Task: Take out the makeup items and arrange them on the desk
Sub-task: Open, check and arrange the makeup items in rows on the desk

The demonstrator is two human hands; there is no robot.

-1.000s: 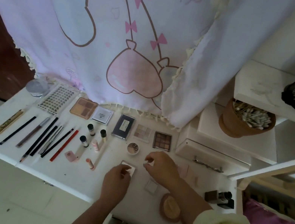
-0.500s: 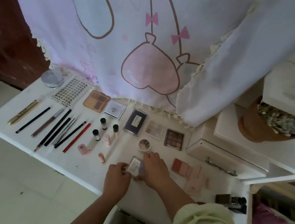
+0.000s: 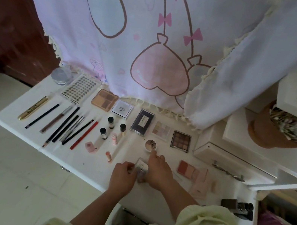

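Nearest the body, the left hand (image 3: 122, 175) and right hand (image 3: 159, 173) meet over the front of the desk (image 3: 83, 162). Both hold a small clear-lidded compact (image 3: 141, 167): the left fingers curl round its left edge, the right hand closes on its right edge with the forefinger stretched forward. The compact sits between the hands, roughly square, so no long axis matters; whether it touches the desk I cannot tell. Just beyond that forefinger lies a round two-tone pot (image 3: 151, 145). Right of the grip is a blush palette (image 3: 186, 167), left of it a pink lip stick (image 3: 108, 156). A free spot seems to lie ahead-left, about equally near both hands. Farthest is a brown eyeshadow palette (image 3: 181, 140).
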